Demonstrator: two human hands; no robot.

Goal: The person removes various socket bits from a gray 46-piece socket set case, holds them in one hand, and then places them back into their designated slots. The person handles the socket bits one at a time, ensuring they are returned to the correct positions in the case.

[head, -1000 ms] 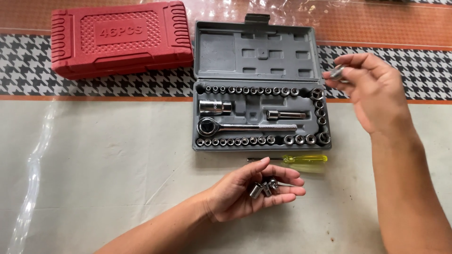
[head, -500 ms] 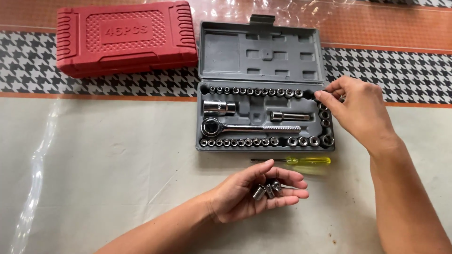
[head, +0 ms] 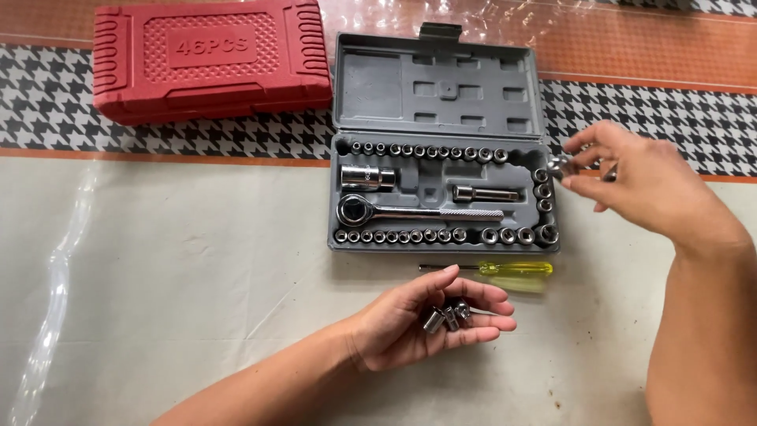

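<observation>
Pinching a single chrome socket [head: 558, 166] between thumb and fingertips, right hand [head: 643, 185] hovering just off the right edge of the open grey case [head: 441, 95], level with the column of sockets at that end. Possibly a second small piece tucked behind those fingers, too blurred to tell. Cupped palm-up below, left hand [head: 422, 319] with fingers loosely curled, not closed, cradling a few loose sockets [head: 446, 315] on the palm. Just above that hand, lying flat on the cloth, a yellow-handled screwdriver [head: 505, 269], close along the case's front edge. Inside the case tray: ratchet handle [head: 418, 211] across the middle, large socket adapter [head: 366, 177] upper left, short extension bar [head: 485, 193] to the right, rows of small sockets along top and bottom. Further out, upper left, a closed red case [head: 209, 59] on the houndstooth-patterned strip [head: 47, 110], well apart from both hands.
</observation>
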